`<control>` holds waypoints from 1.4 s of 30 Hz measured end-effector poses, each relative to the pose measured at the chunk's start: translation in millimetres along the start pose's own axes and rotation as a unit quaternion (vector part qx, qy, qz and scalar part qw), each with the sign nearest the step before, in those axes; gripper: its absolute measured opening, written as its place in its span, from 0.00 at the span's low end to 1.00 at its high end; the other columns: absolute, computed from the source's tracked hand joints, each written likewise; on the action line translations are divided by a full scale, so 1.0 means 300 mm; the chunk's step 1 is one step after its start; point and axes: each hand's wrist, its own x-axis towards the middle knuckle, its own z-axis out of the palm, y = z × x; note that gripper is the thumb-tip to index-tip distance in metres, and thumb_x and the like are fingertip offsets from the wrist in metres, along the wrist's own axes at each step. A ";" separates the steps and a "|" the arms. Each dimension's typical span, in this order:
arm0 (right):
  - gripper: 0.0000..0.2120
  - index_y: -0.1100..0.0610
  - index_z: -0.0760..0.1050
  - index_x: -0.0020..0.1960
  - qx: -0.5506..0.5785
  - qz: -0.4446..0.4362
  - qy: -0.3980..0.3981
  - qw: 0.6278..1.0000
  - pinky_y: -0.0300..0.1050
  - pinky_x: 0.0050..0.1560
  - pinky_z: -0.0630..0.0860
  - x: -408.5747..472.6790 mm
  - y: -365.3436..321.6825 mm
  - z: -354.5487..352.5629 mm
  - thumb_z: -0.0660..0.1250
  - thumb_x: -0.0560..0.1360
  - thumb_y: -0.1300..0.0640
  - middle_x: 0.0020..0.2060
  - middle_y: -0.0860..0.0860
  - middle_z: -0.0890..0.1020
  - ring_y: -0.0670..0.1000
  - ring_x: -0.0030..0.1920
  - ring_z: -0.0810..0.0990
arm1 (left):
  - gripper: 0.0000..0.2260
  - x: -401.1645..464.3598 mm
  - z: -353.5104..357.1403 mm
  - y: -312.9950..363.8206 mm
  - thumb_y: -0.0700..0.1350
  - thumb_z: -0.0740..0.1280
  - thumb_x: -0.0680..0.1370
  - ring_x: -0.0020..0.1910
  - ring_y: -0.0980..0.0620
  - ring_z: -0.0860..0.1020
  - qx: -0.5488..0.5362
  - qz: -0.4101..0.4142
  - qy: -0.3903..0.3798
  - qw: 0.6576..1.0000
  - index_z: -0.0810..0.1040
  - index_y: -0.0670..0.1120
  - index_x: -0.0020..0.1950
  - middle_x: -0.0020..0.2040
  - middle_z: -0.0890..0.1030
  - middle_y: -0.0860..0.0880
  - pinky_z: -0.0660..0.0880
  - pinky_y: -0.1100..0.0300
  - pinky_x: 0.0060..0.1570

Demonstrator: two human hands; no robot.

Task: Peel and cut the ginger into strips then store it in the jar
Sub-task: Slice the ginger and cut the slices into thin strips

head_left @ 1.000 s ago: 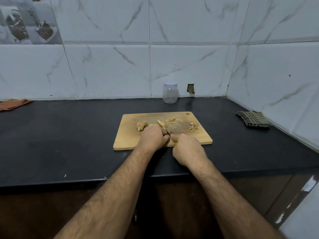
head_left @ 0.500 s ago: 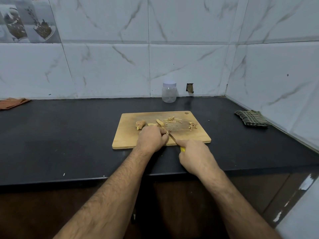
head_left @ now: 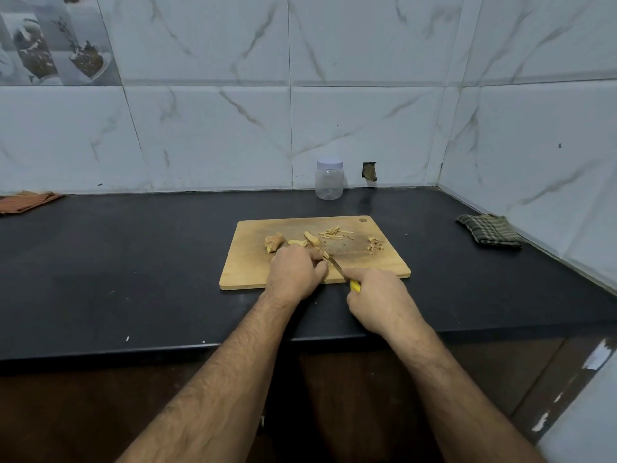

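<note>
Step in hand, by my reading: slicing ginger into strips. Peeling looks mostly done; storing not begun.

Left hand [head_left: 295, 274] sits knuckles-up on the cutting board [head_left: 247, 269], fingers curled down over a ginger piece [head_left: 325, 253] that shows only as a sliver at the fingertips. Clamped on it, as far as can be seen.

Right hand [head_left: 379, 304] is closed around the knife [head_left: 337, 267], forefinger laid forward along the spine. The yellow handle peeks out at the thumb side. The blade angles up and left from the right hand, tip just beside the left fingertips, touching or nearly touching the held piece; cannot tell which.

Beyond the left hand: an unpeeled knob [head_left: 274, 242], two peeled slabs [head_left: 312, 238]. Beyond the blade: a loose scatter of cut strips [head_left: 334, 233]. Further right of the right hand: a small heap of what look like peelings [head_left: 374, 244].

Jar [head_left: 329, 179] stands well beyond both hands at the wall, lid on, nothing visibly inside.

Next move calls for: thin parallel cuts, left fingertips tucked back from the edge as the piece shortens. Several pieces remain before any gathering; the jar must be opened first.

Risk: small, slippery piece close to the fingers.
</note>
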 end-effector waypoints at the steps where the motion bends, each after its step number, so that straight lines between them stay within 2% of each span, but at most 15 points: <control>1: 0.25 0.42 0.70 0.73 0.003 -0.002 -0.001 1.000 0.47 0.55 0.79 0.005 -0.003 -0.001 0.62 0.78 0.59 0.64 0.51 0.78 0.52 0.59 0.78 | 0.13 -0.002 0.001 0.000 0.54 0.65 0.77 0.53 0.48 0.80 -0.001 -0.002 0.002 1.000 0.85 0.54 0.56 0.49 0.85 0.52 0.78 0.51 0.55; 7: 0.25 0.42 0.70 0.73 0.008 -0.002 -0.007 1.000 0.48 0.59 0.77 0.021 -0.005 0.001 0.62 0.78 0.58 0.65 0.51 0.77 0.53 0.62 0.76 | 0.12 0.000 -0.010 0.029 0.54 0.66 0.76 0.52 0.51 0.81 -0.024 -0.049 0.013 0.998 0.85 0.54 0.55 0.48 0.86 0.54 0.78 0.53 0.56; 12: 0.23 0.44 0.73 0.71 0.006 -0.016 -0.008 1.000 0.48 0.57 0.78 0.017 0.000 -0.001 0.62 0.78 0.60 0.62 0.52 0.79 0.53 0.59 0.77 | 0.11 0.008 -0.008 0.056 0.56 0.68 0.72 0.49 0.52 0.81 -0.029 -0.108 0.022 0.994 0.86 0.56 0.50 0.44 0.85 0.54 0.78 0.56 0.53; 15: 0.25 0.42 0.70 0.73 -0.001 -0.012 -0.011 1.000 0.47 0.55 0.78 0.009 0.012 -0.001 0.62 0.78 0.59 0.63 0.51 0.78 0.53 0.59 0.77 | 0.09 0.012 -0.011 0.065 0.55 0.69 0.72 0.50 0.51 0.81 -0.030 -0.122 0.022 0.992 0.85 0.56 0.49 0.44 0.85 0.53 0.77 0.56 0.53; 22: 0.26 0.42 0.69 0.74 0.000 0.000 0.013 1.000 0.47 0.55 0.78 0.000 0.026 0.005 0.61 0.78 0.59 0.65 0.50 0.78 0.53 0.59 0.77 | 0.09 0.009 -0.008 0.055 0.54 0.69 0.73 0.52 0.52 0.81 -0.043 -0.114 0.012 0.992 0.85 0.56 0.50 0.46 0.86 0.55 0.77 0.56 0.55; 25: 0.26 0.42 0.69 0.74 0.011 -0.002 0.016 1.000 0.48 0.56 0.78 0.025 0.011 0.005 0.62 0.78 0.59 0.66 0.50 0.77 0.52 0.60 0.78 | 0.10 0.009 -0.021 0.040 0.53 0.68 0.76 0.54 0.52 0.80 -0.051 -0.087 -0.016 0.995 0.85 0.56 0.54 0.51 0.85 0.55 0.77 0.56 0.57; 31: 0.26 0.43 0.70 0.73 0.049 -0.016 0.020 0.999 0.46 0.50 0.79 0.041 -0.006 0.017 0.62 0.78 0.59 0.65 0.50 0.78 0.52 0.56 0.79 | 0.14 0.015 -0.038 0.024 0.45 0.64 0.78 0.60 0.50 0.78 -0.055 -0.067 -0.049 0.995 0.84 0.54 0.60 0.60 0.83 0.52 0.74 0.55 0.63; 36: 0.26 0.43 0.71 0.73 0.065 -0.026 0.035 0.997 0.45 0.52 0.79 0.058 -0.009 0.011 0.62 0.77 0.59 0.69 0.49 0.76 0.51 0.56 0.80 | 0.15 0.001 -0.033 0.026 0.44 0.63 0.77 0.55 0.49 0.80 -0.050 -0.059 -0.030 0.997 0.84 0.53 0.58 0.56 0.85 0.51 0.76 0.54 0.59; 42: 0.25 0.43 0.72 0.72 0.059 -0.028 0.029 0.997 0.45 0.52 0.79 0.078 -0.010 0.010 0.62 0.77 0.59 0.68 0.48 0.76 0.51 0.56 0.80 | 0.15 -0.013 -0.027 0.027 0.44 0.63 0.75 0.52 0.49 0.81 -0.049 -0.044 -0.001 0.998 0.85 0.53 0.57 0.51 0.86 0.50 0.78 0.54 0.56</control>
